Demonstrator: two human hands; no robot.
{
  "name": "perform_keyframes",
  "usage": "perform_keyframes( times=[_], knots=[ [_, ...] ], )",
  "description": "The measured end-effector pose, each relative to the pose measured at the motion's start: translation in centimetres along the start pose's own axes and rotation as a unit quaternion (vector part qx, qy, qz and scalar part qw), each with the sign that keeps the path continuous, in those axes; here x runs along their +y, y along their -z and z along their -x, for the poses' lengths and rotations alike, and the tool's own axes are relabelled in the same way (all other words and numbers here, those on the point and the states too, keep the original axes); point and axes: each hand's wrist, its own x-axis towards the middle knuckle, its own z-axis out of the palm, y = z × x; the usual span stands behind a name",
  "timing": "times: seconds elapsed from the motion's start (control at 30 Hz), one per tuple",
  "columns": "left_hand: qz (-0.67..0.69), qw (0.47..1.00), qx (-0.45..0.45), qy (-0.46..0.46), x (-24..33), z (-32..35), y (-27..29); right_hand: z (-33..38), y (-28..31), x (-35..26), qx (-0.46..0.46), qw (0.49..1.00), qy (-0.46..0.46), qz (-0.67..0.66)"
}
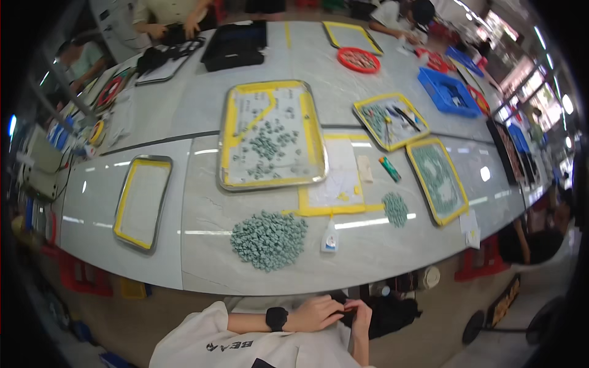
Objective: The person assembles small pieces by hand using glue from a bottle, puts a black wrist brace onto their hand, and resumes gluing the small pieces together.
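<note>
Below the near table edge, in front of my body, my left hand (pixel 319 313) and my right hand (pixel 361 318) come together with fingers bent. Between the fingertips is something small and dark with an orange-red bit; its kind I cannot make out. A dark watch (pixel 277 318) is on my left wrist. Beyond the hands, on the table, lie a large heap of small grey-green pieces (pixel 269 241) and a smaller pile of them (pixel 395 209). A white glue bottle (pixel 329 241) stands between the two.
A large yellow-taped tray (pixel 325 161) with scattered pieces lies mid-table. Other taped trays are at left (pixel 118 211) and right (pixel 459 184). A green tube (pixel 389 169), a blue bin (pixel 451 111) and a black bin (pixel 235 64) sit farther off. Other people work around the table.
</note>
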Motion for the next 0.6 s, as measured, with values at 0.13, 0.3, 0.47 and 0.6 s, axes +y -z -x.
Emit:
perform_keyframes(
  times=[0.13,0.3,0.47,0.6],
  knots=[
    [0.027,0.992,-0.069,0.101,0.2,0.0,0.0,-0.6,0.0,-1.7,0.095,0.99,-0.067,0.075],
    [0.153,0.954,-0.18,0.186,-0.9,-0.1,-1.1,-1.7,1.3,-0.2,0.178,0.981,-0.066,-0.037],
    [0.391,0.825,-0.129,0.388,-2.0,-0.2,-2.5,-1.5,3.2,-0.5,0.168,0.975,-0.084,-0.121],
    [0.429,0.816,-0.044,0.386,-1.9,0.2,-2.9,-0.8,3.5,-1.2,0.093,0.976,-0.064,-0.184]
  ],
)
